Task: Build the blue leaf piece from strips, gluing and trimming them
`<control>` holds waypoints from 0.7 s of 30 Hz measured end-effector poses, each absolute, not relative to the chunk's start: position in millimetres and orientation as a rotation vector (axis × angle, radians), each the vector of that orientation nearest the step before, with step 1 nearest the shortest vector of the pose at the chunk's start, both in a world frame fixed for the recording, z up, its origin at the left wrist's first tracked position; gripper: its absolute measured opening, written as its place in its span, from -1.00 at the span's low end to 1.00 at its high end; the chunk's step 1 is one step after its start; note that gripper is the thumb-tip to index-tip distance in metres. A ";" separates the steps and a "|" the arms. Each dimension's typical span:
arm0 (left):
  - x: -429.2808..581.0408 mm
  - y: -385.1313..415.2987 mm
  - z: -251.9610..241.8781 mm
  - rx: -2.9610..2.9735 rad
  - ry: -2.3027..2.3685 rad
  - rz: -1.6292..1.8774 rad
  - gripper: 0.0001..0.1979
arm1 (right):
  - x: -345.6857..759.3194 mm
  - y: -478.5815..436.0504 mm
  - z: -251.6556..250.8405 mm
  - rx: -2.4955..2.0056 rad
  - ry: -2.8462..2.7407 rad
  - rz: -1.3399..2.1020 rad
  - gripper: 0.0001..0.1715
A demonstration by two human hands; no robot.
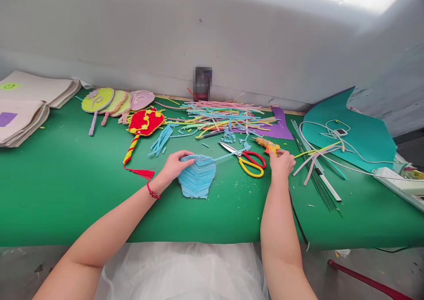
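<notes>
My left hand grips the upper left edge of a light blue fan-shaped panel, thumb on top. Rows of pipe cleaner cover the panel in a chevron pattern, and one blue pipe cleaner sticks out from its upper right. On the right, my right hand is closed around a yellow hot glue gun, whose nozzle points up and left. Between the hands lie scissors with one red and one yellow handle, blades toward the upper left. Short blue offcuts are scattered behind them.
Colourful pipe cleaners are piled along the wall. Finished fans and a red fan with a tassel lie left, near paper stacks. A white cable, thin wires and a teal sheet occupy the right.
</notes>
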State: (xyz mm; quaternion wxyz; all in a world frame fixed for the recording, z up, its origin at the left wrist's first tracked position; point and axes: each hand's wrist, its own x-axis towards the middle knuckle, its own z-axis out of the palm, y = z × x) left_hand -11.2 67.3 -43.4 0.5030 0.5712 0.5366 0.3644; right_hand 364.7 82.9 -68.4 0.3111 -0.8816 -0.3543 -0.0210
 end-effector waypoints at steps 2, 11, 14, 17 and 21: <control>-11.0 66.5 -40.6 1.341 1.273 0.880 -0.57 | 364.8 86.0 -72.2 -2.368 -0.904 -0.005 -0.44; -10.6 63.6 -34.5 1.244 1.186 0.800 -0.59 | 367.8 92.2 -74.5 -2.299 -0.894 0.072 -0.61; -9.4 63.4 -36.7 1.177 1.182 0.831 -0.57 | 370.5 88.7 -66.8 -2.175 -0.927 -0.009 -0.61; -7.1 63.8 -42.2 1.107 1.177 0.862 -0.54 | 367.5 83.1 -53.9 -1.967 -0.925 -0.064 -0.56; -4.5 64.2 -49.5 1.220 1.243 0.853 -0.60 | 348.6 74.9 -33.9 -1.784 -0.916 0.059 -0.49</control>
